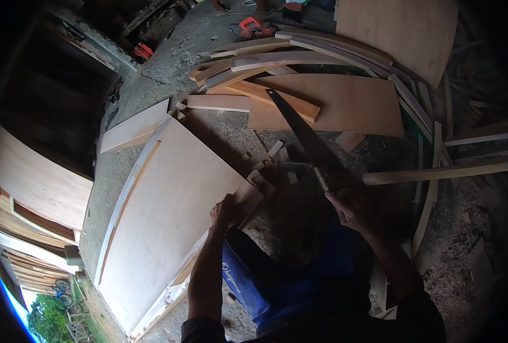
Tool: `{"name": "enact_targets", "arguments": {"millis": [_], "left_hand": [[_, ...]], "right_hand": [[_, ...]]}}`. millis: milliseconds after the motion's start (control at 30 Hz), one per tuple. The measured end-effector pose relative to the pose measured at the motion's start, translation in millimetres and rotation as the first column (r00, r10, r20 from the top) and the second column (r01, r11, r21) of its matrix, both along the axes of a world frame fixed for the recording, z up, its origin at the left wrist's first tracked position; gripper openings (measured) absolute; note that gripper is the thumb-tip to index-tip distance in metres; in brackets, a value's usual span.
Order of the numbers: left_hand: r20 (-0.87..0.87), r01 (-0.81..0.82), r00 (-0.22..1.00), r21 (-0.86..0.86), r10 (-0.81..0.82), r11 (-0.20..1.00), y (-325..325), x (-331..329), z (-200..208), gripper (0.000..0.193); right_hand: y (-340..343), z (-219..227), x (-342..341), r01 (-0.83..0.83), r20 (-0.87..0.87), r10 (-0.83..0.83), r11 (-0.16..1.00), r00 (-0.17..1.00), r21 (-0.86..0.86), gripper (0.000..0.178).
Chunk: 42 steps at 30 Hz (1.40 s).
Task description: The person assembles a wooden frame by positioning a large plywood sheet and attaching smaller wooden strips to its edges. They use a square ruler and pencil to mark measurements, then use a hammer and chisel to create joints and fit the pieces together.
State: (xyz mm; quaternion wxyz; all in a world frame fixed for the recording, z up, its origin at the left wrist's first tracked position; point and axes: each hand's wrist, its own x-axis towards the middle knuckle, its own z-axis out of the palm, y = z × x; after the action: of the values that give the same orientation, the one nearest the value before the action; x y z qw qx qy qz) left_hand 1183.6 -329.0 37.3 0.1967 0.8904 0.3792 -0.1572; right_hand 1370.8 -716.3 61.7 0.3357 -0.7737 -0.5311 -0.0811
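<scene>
My right hand (350, 209) is closed round the handle of a handsaw (299, 128). The long blade slants up and to the left, its tip over a loose wooden plank and clear of the panel at my left. At the near right edge of a large pale plywood panel (162, 211), my left hand (222, 214) is closed with its fingers bent over the edge. Just beyond those fingers, short wooden block ends (256, 182) stick out at the panel's corner, partly in shadow. A hammer-like tool (294, 166) lies near the blocks, too dark to tell for sure.
Curved wooden strips (291, 59) and a brown plywood sheet (334, 103) lie ahead on the concrete floor. A red power tool (253, 27) sits farther off. A long batten (436, 173) lies at right. Another plywood sheet (37, 171) stands at left. Another person's feet show at the top.
</scene>
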Motion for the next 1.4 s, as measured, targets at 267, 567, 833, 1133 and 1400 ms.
{"name": "enact_targets", "arguments": {"millis": [267,567,833,1133,1400], "left_hand": [[-0.028,0.044,0.999,0.017,-0.044,0.999,20.3,-51.8,2.1,0.033],[-0.082,0.022,0.996,0.01,-0.021,1.0,29.2,-52.7,-5.2,0.032],[-0.122,0.018,0.992,-0.056,-0.025,0.998,27.8,-44.3,5.9,0.031],[-0.124,0.007,0.992,-0.115,-0.021,0.993,32.2,-40.3,22.9,0.033],[-0.147,-0.01,0.989,-0.117,-0.008,0.993,35.6,-43.4,20.6,0.033]], "right_hand": [[-34.2,-59.9,58.1,0.262,0.261,-0.172,0.893,0.95,-0.366,0.054],[52.0,-97.0,58.1,0.173,-0.059,-0.253,0.796,0.966,-0.58,0.058],[170.1,-134.2,65.1,0.103,-0.151,-0.21,0.847,0.966,-0.521,0.071],[180.9,-131.2,24.5,0.055,-0.2,-0.084,0.988,0.976,-0.147,0.075],[288.3,-130.9,6.3,0.238,-0.417,-0.335,0.934,0.845,-0.267,0.072]]}}
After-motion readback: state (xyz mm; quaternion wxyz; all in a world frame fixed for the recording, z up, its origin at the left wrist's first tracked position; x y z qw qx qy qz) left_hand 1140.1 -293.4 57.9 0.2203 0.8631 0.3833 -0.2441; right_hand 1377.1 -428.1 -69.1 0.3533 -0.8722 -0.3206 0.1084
